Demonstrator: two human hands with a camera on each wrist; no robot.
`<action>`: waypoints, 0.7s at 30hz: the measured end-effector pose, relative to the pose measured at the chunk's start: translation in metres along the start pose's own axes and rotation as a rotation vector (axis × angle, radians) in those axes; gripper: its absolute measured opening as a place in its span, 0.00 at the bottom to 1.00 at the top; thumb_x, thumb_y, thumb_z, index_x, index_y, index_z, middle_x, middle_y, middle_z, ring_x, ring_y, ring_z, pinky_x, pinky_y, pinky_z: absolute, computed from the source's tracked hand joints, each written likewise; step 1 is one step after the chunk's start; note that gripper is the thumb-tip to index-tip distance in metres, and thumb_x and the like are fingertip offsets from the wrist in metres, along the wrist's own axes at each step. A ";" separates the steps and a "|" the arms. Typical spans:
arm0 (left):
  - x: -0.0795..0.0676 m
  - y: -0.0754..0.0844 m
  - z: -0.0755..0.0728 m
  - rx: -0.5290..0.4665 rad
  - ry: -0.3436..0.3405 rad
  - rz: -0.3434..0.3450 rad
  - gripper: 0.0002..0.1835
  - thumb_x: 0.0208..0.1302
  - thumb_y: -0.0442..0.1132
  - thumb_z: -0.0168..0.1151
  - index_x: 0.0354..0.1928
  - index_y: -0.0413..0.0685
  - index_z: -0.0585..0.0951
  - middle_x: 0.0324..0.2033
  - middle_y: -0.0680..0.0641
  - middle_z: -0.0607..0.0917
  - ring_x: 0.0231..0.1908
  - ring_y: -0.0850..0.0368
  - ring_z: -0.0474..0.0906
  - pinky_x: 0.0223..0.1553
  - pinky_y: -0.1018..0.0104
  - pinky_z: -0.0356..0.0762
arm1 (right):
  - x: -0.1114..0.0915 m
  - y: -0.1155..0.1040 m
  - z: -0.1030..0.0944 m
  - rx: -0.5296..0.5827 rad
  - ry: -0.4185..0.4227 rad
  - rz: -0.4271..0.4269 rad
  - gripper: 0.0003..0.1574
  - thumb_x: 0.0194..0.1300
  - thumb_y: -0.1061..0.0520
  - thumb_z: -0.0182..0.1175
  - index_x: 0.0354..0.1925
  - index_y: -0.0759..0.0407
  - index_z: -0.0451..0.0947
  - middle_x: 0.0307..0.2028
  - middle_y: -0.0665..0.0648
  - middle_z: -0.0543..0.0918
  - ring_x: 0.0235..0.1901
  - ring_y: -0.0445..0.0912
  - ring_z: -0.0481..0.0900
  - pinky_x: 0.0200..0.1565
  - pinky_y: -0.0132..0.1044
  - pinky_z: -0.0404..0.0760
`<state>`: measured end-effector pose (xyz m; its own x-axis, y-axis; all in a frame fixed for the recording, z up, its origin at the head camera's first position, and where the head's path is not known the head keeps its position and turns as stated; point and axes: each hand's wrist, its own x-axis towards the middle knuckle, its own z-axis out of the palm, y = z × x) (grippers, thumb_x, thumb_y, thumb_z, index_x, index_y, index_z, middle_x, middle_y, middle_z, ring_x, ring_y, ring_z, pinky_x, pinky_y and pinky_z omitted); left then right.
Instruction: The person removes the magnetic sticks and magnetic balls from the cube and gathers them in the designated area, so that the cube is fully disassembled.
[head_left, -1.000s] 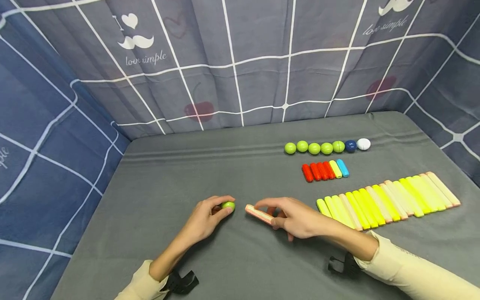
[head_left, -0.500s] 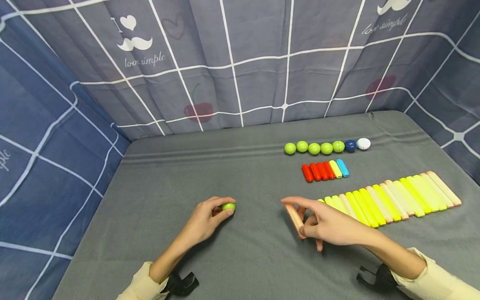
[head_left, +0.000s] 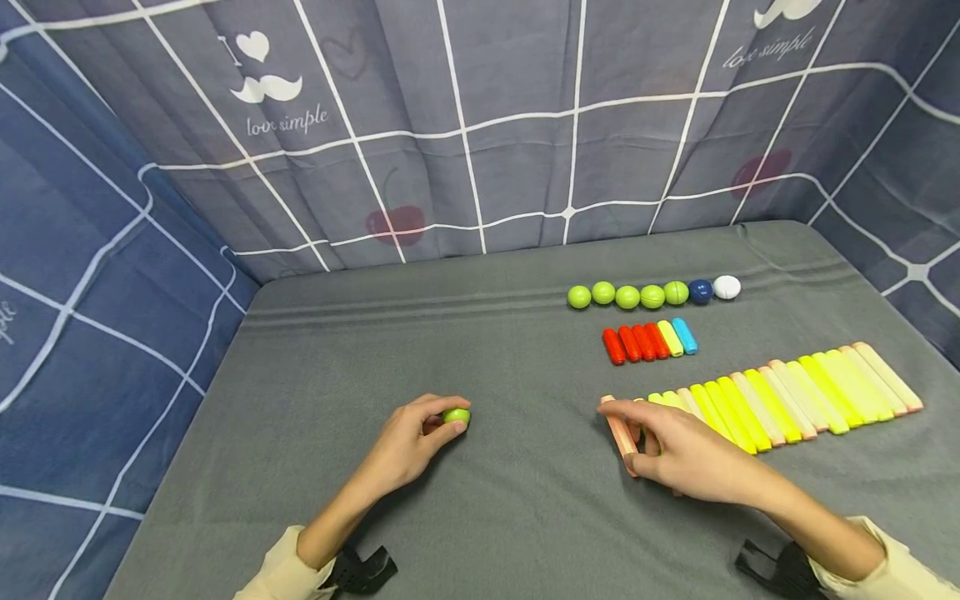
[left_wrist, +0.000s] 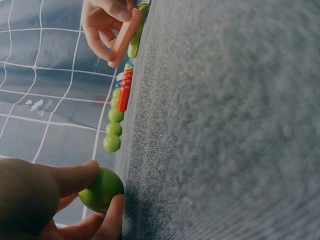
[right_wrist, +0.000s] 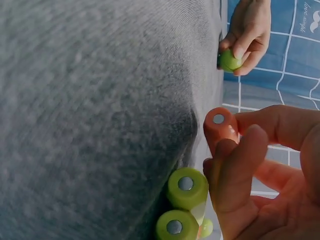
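My left hand (head_left: 408,437) pinches a green ball (head_left: 457,416) between thumb and fingers, low over the grey cloth; the left wrist view shows this ball (left_wrist: 101,190) close up. A salmon-pink magnetic stick (head_left: 619,439) is held lengthwise between the thumb and fingers of my right hand (head_left: 686,450). Silvery metal shows at the near end of that stick (right_wrist: 218,122) in the right wrist view. It stands just left of a long row of yellow and pink sticks (head_left: 761,408), roughly parallel to them. My right hand hides the near-left part of that row.
Behind the long row lie short rods (head_left: 647,342), red, yellow and blue, side by side. Farther back is a line of balls (head_left: 628,297), green, dark blue and white. Grey cloth (head_left: 360,333) covers the table, with checked curtains (head_left: 517,150) around it.
My right hand has carried the pink stick rightward, away from the green ball to the row's left end, turning it in line with the row. My left hand stays on the ball.
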<state>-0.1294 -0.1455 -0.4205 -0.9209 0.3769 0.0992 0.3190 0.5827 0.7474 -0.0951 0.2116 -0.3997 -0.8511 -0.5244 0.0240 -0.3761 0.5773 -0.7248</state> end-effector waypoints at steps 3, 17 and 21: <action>0.000 0.000 0.000 0.002 0.001 0.000 0.15 0.63 0.37 0.68 0.52 0.47 0.85 0.43 0.49 0.84 0.37 0.60 0.79 0.40 0.64 0.79 | 0.001 0.001 0.001 -0.064 0.009 -0.016 0.34 0.56 0.68 0.63 0.62 0.59 0.73 0.26 0.42 0.72 0.22 0.34 0.69 0.32 0.31 0.73; 0.000 -0.001 0.002 0.004 0.005 0.004 0.14 0.64 0.39 0.68 0.51 0.49 0.85 0.43 0.50 0.84 0.37 0.60 0.78 0.39 0.65 0.78 | 0.003 0.002 0.000 -0.256 0.031 0.039 0.12 0.59 0.56 0.71 0.39 0.43 0.80 0.26 0.43 0.68 0.24 0.36 0.63 0.26 0.31 0.64; -0.001 -0.002 0.001 0.007 0.007 0.009 0.14 0.64 0.40 0.68 0.51 0.49 0.85 0.43 0.50 0.84 0.36 0.60 0.77 0.39 0.65 0.78 | -0.002 0.005 -0.005 -0.299 0.052 0.042 0.11 0.58 0.57 0.71 0.36 0.42 0.80 0.24 0.42 0.66 0.24 0.36 0.63 0.26 0.30 0.64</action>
<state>-0.1291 -0.1458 -0.4226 -0.9195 0.3772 0.1107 0.3290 0.5844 0.7418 -0.0973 0.2186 -0.4005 -0.8830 -0.4678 0.0395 -0.4248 0.7603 -0.4914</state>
